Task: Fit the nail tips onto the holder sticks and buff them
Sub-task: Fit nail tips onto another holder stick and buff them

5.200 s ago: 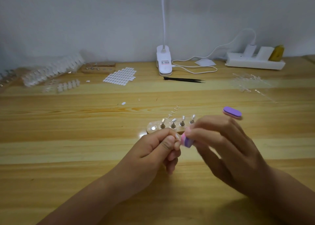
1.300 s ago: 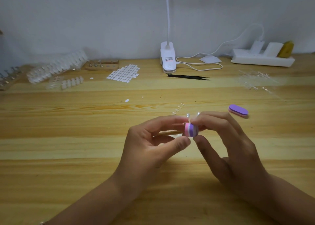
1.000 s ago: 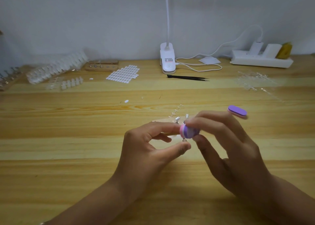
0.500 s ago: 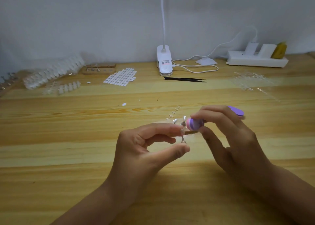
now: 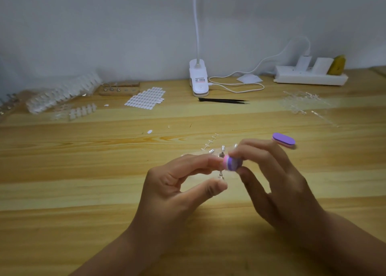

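My left hand (image 5: 177, 190) pinches a small metal holder stick (image 5: 221, 172) upright between forefinger and thumb; the nail tip at its top is hidden behind the buffer. My right hand (image 5: 271, 177) grips a pink and purple buffer block (image 5: 232, 163) and holds it against the stick's top end. Behind my fingers a few more sticks with clear nail tips (image 5: 223, 148) stand in a holder base that is mostly hidden.
A second purple buffer (image 5: 284, 140) lies right of my hands. Black tweezers (image 5: 223, 100), a clip lamp (image 5: 198, 79), a power strip (image 5: 309, 77), a sheet of white stickers (image 5: 146, 98), another wooden holder base (image 5: 119, 89) and strips of clear nail tips (image 5: 62, 94) lie along the back.
The left hand's grip has gone from closed fingers to a pinch with the stick upright. The buffer has slid back and forth across the stick's top.
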A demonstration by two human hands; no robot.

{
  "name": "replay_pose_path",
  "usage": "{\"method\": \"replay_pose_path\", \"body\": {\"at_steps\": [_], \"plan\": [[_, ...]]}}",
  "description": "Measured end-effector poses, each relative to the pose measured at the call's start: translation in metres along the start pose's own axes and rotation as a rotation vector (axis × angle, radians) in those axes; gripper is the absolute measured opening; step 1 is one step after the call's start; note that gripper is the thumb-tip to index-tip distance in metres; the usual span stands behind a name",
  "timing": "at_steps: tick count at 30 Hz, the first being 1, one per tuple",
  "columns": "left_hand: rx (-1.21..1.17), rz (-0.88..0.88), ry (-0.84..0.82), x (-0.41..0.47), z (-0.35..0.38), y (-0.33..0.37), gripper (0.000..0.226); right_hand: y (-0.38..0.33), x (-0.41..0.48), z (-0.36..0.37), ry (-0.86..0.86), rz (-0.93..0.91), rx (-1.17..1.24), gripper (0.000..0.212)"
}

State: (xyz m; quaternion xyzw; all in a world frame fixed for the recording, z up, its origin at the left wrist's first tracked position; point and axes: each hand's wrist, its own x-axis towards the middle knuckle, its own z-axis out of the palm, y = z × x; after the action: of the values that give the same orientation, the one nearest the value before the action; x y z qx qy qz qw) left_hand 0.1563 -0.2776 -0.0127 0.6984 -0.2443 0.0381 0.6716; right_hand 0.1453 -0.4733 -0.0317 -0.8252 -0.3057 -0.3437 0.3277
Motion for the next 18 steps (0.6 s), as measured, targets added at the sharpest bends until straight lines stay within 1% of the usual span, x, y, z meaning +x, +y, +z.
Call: {"method": "replay_pose_path", "body": {"at_steps": [3, 6, 8, 10, 12, 14, 16, 18], "plan": [[-0.029, -0.002, 0.000, 0.002, 0.000, 0.001, 0.027, -0.004, 0.004, -0.001, 0.052, 0.013, 0.043, 0.026], [-0.003, 0.027, -0.022, 0.000, 0.002, 0.002, 0.028, -0.010, -0.001, 0.001, 0.018, -0.035, 0.042, 0.025], [-0.023, 0.014, -0.011, -0.001, 0.002, 0.001, 0.025, -0.004, 0.000, -0.001, 0.015, 0.010, 0.005, 0.023], [-0.030, 0.000, -0.009, 0.000, 0.001, 0.001, 0.025, -0.005, 0.003, -0.002, 0.047, 0.043, 0.023, 0.024], [-0.003, 0.013, -0.026, 0.000, 0.003, 0.000, 0.029, -0.011, 0.002, 0.000, 0.052, -0.004, 0.058, 0.026], [0.028, 0.021, -0.029, -0.001, 0.004, 0.000, 0.030, -0.013, 0.000, 0.001, 0.017, -0.042, 0.023, 0.027], [0.046, 0.013, -0.004, -0.002, 0.003, -0.002, 0.028, -0.006, 0.000, -0.001, -0.002, -0.003, -0.022, 0.026], [0.071, 0.011, 0.011, -0.001, 0.001, -0.001, 0.027, -0.005, 0.003, -0.003, 0.024, 0.035, -0.011, 0.026]]}}
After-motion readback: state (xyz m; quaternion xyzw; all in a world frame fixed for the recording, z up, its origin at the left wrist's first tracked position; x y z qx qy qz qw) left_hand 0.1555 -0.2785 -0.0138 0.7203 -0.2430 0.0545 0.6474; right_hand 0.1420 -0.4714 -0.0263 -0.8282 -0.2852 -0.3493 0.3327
